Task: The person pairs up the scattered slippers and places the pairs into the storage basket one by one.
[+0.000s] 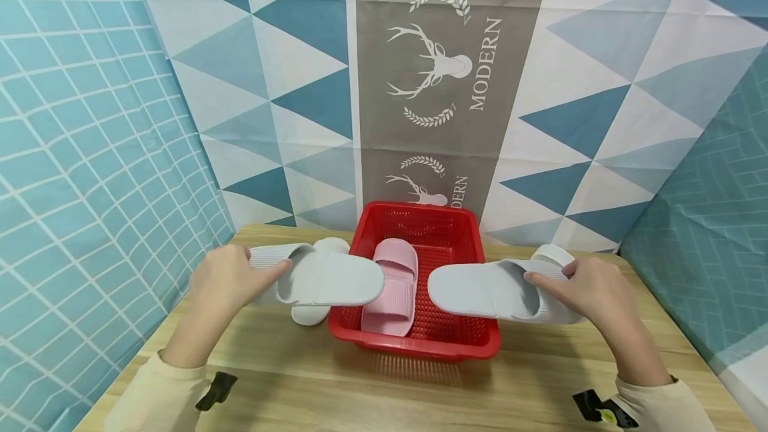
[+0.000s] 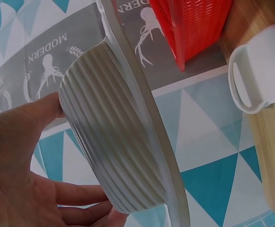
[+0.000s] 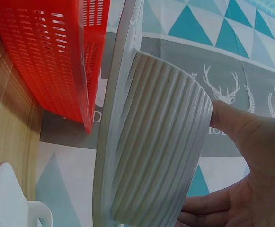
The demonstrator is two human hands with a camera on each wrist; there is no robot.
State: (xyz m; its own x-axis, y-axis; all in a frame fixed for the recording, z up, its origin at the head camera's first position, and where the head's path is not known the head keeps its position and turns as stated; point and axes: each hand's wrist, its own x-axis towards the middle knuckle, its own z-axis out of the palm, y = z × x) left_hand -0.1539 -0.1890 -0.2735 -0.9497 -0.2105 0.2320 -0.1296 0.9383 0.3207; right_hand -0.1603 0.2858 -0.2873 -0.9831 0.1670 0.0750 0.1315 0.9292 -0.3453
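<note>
My left hand (image 1: 249,271) grips a pale grey slipper (image 1: 327,279) by its ribbed strap and holds it above the table, toe towards the red basket (image 1: 420,347). My right hand (image 1: 561,280) grips a matching grey slipper (image 1: 486,289) the same way, its toe over the basket's right side. A pink slipper (image 1: 393,289) lies inside the basket. In the left wrist view my thumb and fingers (image 2: 23,165) pinch the strap (image 2: 113,142). In the right wrist view my hand (image 3: 251,161) clasps the other slipper's strap (image 3: 158,142).
A white slipper (image 1: 312,315) lies on the wooden table (image 1: 360,392) left of the basket, under the left grey one. Another white slipper (image 1: 552,255) lies behind my right hand. Patterned cloth walls close in the table on three sides.
</note>
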